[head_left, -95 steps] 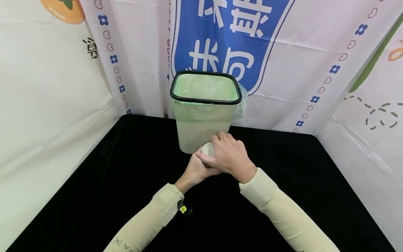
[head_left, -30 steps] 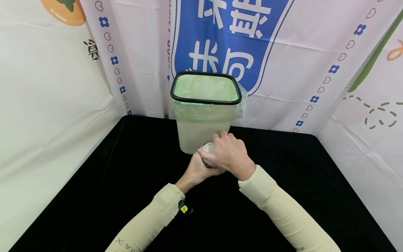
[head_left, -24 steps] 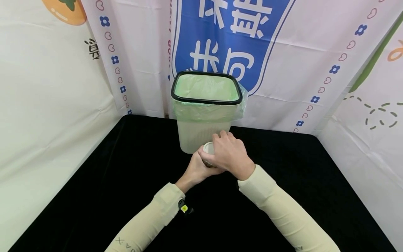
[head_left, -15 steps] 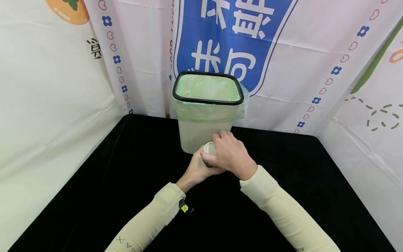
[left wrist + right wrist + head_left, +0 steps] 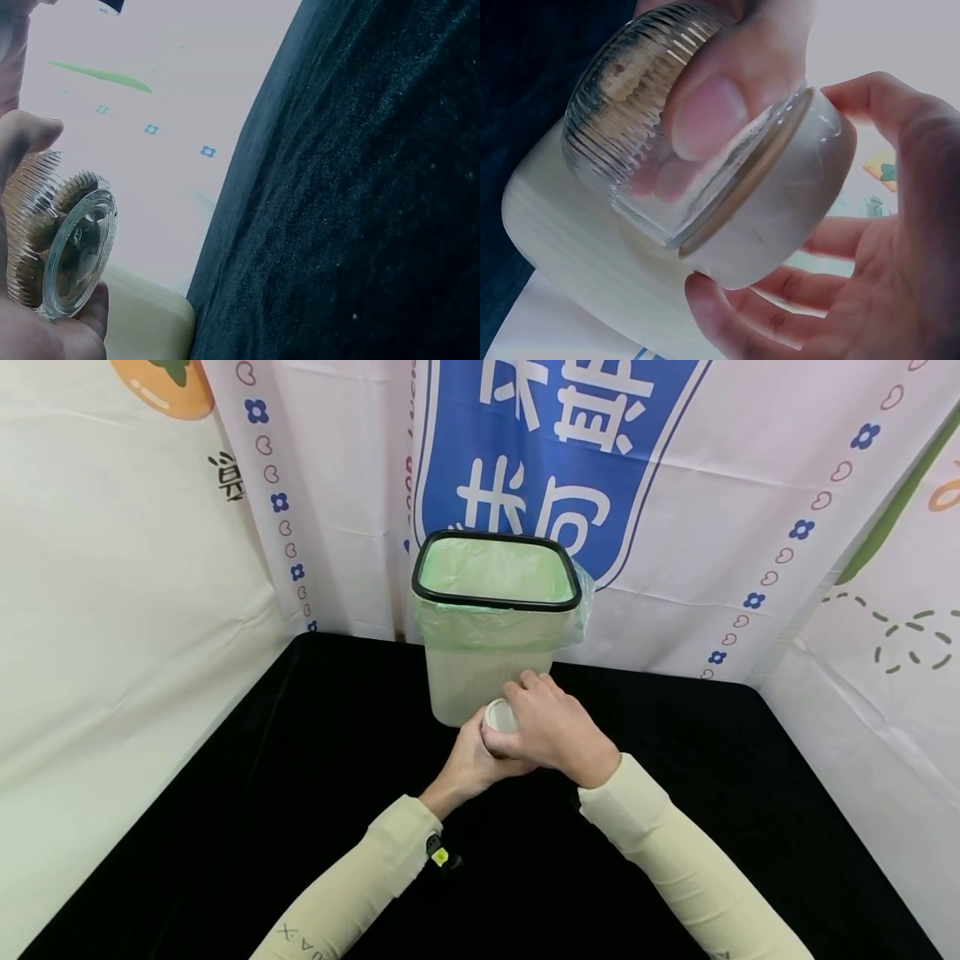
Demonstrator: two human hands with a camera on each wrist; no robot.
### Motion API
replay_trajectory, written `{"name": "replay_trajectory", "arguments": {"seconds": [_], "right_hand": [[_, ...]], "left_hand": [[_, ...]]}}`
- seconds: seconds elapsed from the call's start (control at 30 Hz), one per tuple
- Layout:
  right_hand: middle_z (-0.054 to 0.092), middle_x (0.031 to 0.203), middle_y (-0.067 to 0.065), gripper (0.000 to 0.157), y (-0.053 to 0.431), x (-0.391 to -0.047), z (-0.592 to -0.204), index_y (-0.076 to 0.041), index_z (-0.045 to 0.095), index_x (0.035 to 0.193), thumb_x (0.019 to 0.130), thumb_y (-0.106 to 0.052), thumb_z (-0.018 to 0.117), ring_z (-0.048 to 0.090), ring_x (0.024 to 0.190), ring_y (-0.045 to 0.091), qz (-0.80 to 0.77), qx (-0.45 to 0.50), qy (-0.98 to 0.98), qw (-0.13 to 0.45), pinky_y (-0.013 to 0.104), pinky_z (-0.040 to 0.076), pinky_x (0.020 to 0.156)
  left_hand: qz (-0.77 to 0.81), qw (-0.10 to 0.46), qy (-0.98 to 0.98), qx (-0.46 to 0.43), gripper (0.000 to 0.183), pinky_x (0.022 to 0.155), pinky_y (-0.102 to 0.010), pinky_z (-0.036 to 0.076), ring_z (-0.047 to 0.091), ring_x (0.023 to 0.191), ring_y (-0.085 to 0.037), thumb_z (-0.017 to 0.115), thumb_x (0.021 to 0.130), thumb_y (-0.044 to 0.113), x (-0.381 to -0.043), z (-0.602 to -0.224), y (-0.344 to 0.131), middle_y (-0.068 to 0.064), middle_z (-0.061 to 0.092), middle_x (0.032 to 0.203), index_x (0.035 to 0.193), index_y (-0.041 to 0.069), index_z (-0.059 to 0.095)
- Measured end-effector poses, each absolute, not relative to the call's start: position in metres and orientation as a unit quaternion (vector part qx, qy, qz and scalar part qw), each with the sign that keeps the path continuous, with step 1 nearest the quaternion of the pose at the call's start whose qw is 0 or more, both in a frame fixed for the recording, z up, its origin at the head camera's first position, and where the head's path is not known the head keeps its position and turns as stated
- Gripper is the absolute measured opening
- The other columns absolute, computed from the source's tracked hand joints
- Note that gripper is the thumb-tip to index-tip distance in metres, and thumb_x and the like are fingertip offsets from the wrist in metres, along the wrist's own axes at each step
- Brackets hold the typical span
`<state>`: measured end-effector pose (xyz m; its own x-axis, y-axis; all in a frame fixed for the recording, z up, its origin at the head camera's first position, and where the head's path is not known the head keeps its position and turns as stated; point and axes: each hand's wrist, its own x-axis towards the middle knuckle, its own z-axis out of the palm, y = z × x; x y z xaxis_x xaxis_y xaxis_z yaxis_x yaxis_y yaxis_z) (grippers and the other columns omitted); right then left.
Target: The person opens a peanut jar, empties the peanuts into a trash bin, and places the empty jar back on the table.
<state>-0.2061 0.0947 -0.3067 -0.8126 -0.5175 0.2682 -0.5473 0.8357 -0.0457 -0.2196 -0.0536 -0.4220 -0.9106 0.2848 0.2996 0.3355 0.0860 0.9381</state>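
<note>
A ribbed clear glass jar [image 5: 622, 90] with brown lumpy contents is tilted between my two hands, low in front of the bin. My left hand [image 5: 472, 760] grips its glass body, the thumb lying along the side in the right wrist view. On the jar's mouth sits a white lid [image 5: 787, 195], and the fingers of my right hand [image 5: 551, 727] curl round its edge. From above, the lid's top shows beside my right thumb, while most of the glass is hidden. The left wrist view shows the thick round base of the jar.
Just beyond my hands stands a pale waste bin [image 5: 480, 681] with a black rim and a green liner folded over it. It rests on a black cloth-covered table [image 5: 675, 735]. Printed white curtains [image 5: 675, 568] enclose the back and sides.
My right hand and wrist have turned slightly on the lid and shifted a little to the right, showing more of the lid's top. My left hand keeps its hold on the jar.
</note>
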Motion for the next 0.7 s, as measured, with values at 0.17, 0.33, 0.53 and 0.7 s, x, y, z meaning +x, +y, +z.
{"name": "replay_trajectory", "arguments": {"seconds": [0.17, 0.33, 0.53, 0.7], "right_hand": [[0.067, 0.107, 0.014, 0.043, 0.0953, -0.2070, -0.3072, -0.006, 0.072, 0.108, 0.092, -0.045, 0.065, 0.062, 0.093, 0.031, 0.065, 0.291, -0.947, 0.118, 0.046, 0.060, 0.075], [0.067, 0.112, 0.012, 0.045, 0.0956, -0.2071, -0.3077, -0.009, 0.072, 0.114, 0.089, -0.046, 0.066, 0.062, 0.096, 0.031, 0.072, 0.295, -0.946, 0.111, 0.046, 0.060, 0.077], [0.066, 0.115, 0.009, 0.047, 0.0964, -0.2077, -0.3075, -0.011, 0.073, 0.120, 0.088, -0.045, 0.066, 0.061, 0.100, 0.029, 0.084, 0.297, -0.946, 0.103, 0.045, 0.060, 0.079], [0.066, 0.116, 0.008, 0.049, 0.0974, -0.2083, -0.3064, -0.012, 0.072, 0.124, 0.089, -0.046, 0.067, 0.060, 0.102, 0.028, 0.095, 0.302, -0.944, 0.094, 0.045, 0.060, 0.081]], "left_hand": [[-0.635, 0.026, -0.744, -0.205, 0.083, 0.105, -0.044, 0.057, 0.066, 0.123, -0.029, 0.093, 0.078, 0.012, -0.2193, -0.4221, -0.0540, -0.013, 0.064, 0.142, 0.149, 0.007, 0.049], [-0.632, 0.018, -0.749, -0.199, 0.085, 0.106, -0.045, 0.056, 0.065, 0.125, -0.030, 0.092, 0.078, 0.013, -0.2197, -0.4221, -0.0545, -0.013, 0.062, 0.144, 0.150, 0.007, 0.048], [-0.635, 0.000, -0.746, -0.201, 0.087, 0.107, -0.047, 0.056, 0.063, 0.128, -0.031, 0.090, 0.081, 0.016, -0.2195, -0.4211, -0.0553, -0.011, 0.058, 0.148, 0.155, 0.012, 0.044], [-0.631, -0.006, -0.748, -0.205, 0.088, 0.107, -0.048, 0.056, 0.062, 0.130, -0.031, 0.089, 0.083, 0.019, -0.2200, -0.4204, -0.0560, -0.010, 0.056, 0.150, 0.157, 0.015, 0.042]]}}
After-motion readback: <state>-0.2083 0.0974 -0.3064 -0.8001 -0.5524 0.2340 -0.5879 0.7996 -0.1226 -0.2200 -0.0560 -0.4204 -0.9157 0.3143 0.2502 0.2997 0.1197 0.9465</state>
